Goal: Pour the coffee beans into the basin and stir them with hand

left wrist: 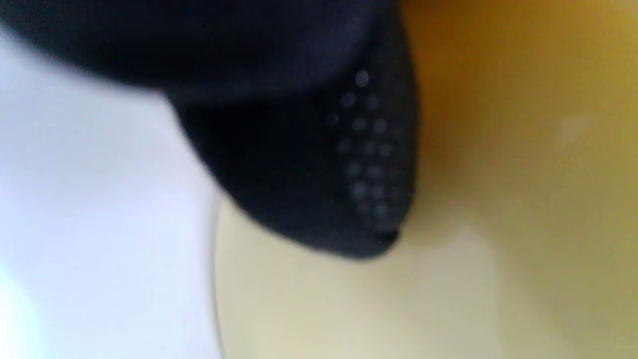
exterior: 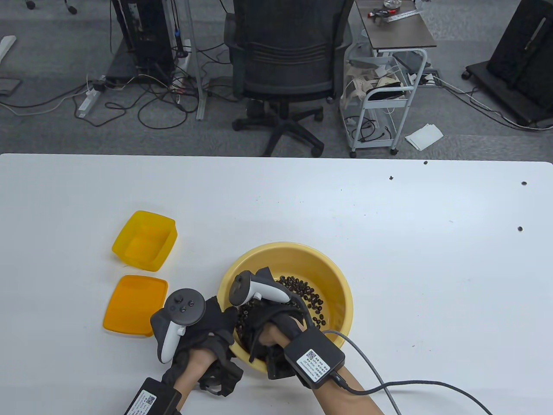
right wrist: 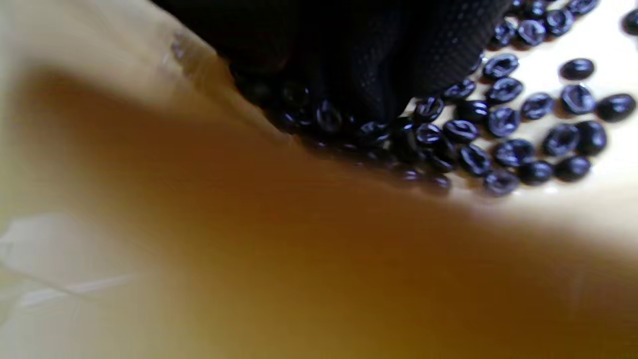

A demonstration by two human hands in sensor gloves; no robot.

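Note:
A yellow basin (exterior: 293, 248) stands on the white table near its front, with dark coffee beans (exterior: 309, 298) spread over its bottom. My right hand (exterior: 259, 313) reaches down inside it on the near left side. In the right wrist view its gloved fingers (right wrist: 379, 60) hang into the beans (right wrist: 503, 124) beside the basin wall (right wrist: 299, 249). My left hand (exterior: 216, 322) is at the basin's left rim. The left wrist view shows a gloved fingertip (left wrist: 319, 174) lying against the basin's outer wall (left wrist: 523, 199) next to the table (left wrist: 75, 199).
An open yellow box (exterior: 144, 240) and its orange lid (exterior: 136, 304) lie left of the basin. A grey cable (exterior: 389, 380) trails right from my right wrist. A few dark specks (exterior: 520, 228) dot the table's far right.

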